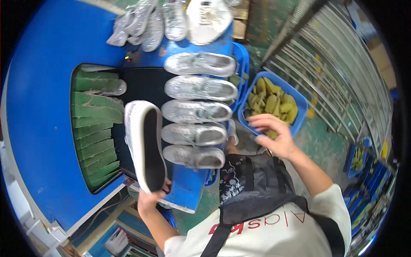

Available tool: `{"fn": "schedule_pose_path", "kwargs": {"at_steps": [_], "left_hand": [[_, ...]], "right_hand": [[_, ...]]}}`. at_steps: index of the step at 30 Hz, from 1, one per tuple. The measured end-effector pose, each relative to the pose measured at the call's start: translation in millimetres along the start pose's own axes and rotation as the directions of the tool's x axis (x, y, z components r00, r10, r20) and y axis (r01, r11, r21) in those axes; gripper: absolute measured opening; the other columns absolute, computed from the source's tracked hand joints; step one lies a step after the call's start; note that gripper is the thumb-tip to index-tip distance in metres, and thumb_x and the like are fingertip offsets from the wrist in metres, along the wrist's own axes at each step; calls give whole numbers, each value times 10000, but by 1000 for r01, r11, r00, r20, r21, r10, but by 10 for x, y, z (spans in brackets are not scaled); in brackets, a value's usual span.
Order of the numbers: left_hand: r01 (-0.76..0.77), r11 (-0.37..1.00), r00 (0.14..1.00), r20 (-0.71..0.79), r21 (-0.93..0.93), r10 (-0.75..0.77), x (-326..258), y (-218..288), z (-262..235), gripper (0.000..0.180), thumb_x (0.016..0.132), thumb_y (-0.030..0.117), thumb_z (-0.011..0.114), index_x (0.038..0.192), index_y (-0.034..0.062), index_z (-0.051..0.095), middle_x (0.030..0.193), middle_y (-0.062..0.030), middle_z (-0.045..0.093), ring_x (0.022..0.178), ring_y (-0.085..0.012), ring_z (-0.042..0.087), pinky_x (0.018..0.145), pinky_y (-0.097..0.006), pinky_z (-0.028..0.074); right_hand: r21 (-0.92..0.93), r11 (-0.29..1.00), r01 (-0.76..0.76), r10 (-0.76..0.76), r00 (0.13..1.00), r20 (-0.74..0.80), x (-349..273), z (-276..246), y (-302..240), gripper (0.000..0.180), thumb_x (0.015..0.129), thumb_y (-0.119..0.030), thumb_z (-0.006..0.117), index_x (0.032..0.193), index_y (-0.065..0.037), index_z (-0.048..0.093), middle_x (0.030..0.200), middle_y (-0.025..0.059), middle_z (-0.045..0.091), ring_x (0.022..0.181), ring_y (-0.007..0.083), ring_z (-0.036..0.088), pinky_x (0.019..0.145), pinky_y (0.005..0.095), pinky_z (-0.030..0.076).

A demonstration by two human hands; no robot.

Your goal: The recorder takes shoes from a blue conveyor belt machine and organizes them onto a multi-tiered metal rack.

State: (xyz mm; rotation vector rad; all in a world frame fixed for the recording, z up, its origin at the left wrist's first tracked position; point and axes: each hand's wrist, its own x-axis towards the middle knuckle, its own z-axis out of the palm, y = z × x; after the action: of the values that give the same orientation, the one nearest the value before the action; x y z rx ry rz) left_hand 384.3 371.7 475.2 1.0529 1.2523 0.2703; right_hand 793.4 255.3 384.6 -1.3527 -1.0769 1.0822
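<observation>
My left hand (pixel 150 200) grips one end of a shoe (pixel 136 147) that has a white sidewall and a black outsole. The shoe is raised on its side, outsole facing right, above the dark conveyor belt (pixel 143 83). To its right lies a row of several grey-white shoes (pixel 199 111) with a shiny, plastic-like look, side by side on a blue ledge. My right hand (pixel 276 136) holds nothing, its fingers bent and apart. It hovers over the near side of a blue basket (pixel 301 100) holding yellow-green, foot-shaped pieces (pixel 274 100).
On the left stands a blue machine (pixel 38 85) whose opening is hung with green strip flaps (pixel 96 128); a shoe toe (pixel 115 88) pokes out between them. More wrapped shoes (pixel 147 23) and a white shoe (pixel 207 21) sit beyond. A metal rack (pixel 325 64) rises at the right.
</observation>
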Motion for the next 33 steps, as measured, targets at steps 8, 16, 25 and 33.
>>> {"fn": "schedule_pose_path", "kwargs": {"at_steps": [8,16,25,33], "left_hand": [[-344,807,753,655,480,-68,-94,-247,2573,1197,512,178,858,1462,-28,159,1419,-241,360,1326,-305,364,1091,-325,258],[-223,671,645,623,707,-442,1105,-1991,3568,847,605,297,780,1342,42,450,1148,-171,627,1008,-241,624,870,-340,472],[-101,233,680,238,967,-693,1036,-2591,3042,754,592,683,688,1078,106,689,1008,-181,676,974,-340,635,863,-390,480],[-27,323,764,228,946,-603,794,-2119,3591,794,584,700,698,776,-71,683,775,-245,662,732,-338,655,704,-415,495]], "right_hand": [[528,779,-337,382,924,27,-1398,-872,-38,689,746,-118,741,1336,-69,388,1167,103,536,1082,181,525,930,306,427],[606,322,-728,914,406,3,-2743,-955,2696,309,871,-197,628,1119,-35,544,960,115,644,838,176,643,736,310,526],[597,-290,-748,797,156,583,-3371,547,3722,392,891,-329,612,1071,19,622,964,108,683,775,184,672,670,341,549],[442,-102,-891,747,225,625,-3193,-423,3077,412,948,-366,475,1148,-28,601,1027,116,677,834,195,666,737,357,544]]}}
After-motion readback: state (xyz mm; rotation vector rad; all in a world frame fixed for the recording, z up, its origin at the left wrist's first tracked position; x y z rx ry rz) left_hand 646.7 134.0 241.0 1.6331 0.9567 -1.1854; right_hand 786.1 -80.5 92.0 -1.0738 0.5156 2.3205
